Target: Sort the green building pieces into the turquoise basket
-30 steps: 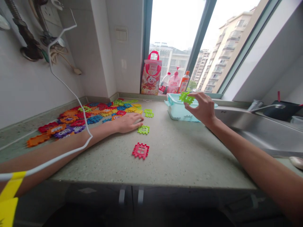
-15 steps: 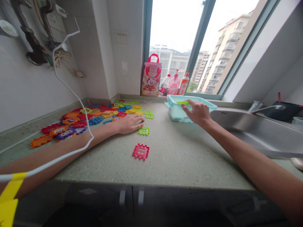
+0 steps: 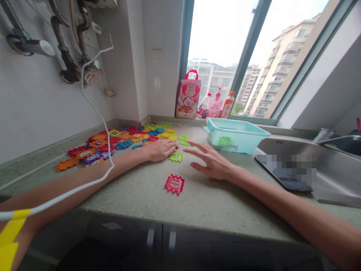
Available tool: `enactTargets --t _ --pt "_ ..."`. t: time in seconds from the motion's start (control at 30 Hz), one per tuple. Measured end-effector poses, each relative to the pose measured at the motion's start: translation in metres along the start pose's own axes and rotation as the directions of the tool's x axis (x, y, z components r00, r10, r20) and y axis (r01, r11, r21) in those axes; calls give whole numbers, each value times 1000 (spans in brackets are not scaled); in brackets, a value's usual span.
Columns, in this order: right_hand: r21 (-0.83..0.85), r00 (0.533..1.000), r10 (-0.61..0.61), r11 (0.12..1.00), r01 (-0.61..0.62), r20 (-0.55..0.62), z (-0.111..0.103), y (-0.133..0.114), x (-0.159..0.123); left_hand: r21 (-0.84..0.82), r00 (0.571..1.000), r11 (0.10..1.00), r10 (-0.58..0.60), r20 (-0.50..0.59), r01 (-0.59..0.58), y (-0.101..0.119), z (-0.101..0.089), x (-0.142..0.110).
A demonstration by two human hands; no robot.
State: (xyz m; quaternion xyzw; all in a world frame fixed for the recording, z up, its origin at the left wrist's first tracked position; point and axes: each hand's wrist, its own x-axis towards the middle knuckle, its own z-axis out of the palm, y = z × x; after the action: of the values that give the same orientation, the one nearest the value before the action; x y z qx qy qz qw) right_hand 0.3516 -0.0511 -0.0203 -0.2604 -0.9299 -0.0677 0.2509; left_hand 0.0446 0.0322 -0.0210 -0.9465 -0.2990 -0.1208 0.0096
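My left hand [image 3: 160,149] lies flat on the grey counter, fingertips beside a small green puzzle tile [image 3: 176,157]. My right hand [image 3: 210,164] hovers low over the counter with fingers spread and nothing in it, just right of that green tile and above a red tile [image 3: 174,184]. A light blue plastic tub [image 3: 236,134] stands behind my right hand, and a green tile [image 3: 225,141] shows through its wall. A heap of coloured tiles [image 3: 118,141] is spread to the left of my left hand.
A steel sink [image 3: 318,169] takes up the counter's right side. A printed red bag [image 3: 188,95] and bottles [image 3: 217,105] stand on the window sill. A white cable [image 3: 93,109] hangs from a wall socket across my left arm. Pipes run on the left wall.
My right hand let go of the green tile into the tub, then drew back left and down over the counter near the small green tile. My left hand stayed put.
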Motion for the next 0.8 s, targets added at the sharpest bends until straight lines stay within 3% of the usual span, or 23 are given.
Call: enactTargets --t 0.07,0.13,0.3,0.43,0.6,0.8 --pt "108 987 2 994 -20 162 13 -11 5 2 1000 1000 -12 13 12 3 -2 0" --pt "153 969 34 986 -73 243 17 -9 5 -5 999 1000 -29 32 30 6 -4 0" --pt "178 968 142 968 -180 206 9 21 -7 -26 997 998 -53 49 54 8 -5 -1" --pt "168 962 189 960 -223 195 11 25 -10 -49 998 998 -32 50 35 4 -3 -2" --pt "118 952 172 971 -207 253 12 15 -5 -48 998 999 -6 70 9 3 -4 -1" --pt "57 978 113 991 -125 177 6 18 -5 2 999 1000 -22 32 22 5 -1 -1"
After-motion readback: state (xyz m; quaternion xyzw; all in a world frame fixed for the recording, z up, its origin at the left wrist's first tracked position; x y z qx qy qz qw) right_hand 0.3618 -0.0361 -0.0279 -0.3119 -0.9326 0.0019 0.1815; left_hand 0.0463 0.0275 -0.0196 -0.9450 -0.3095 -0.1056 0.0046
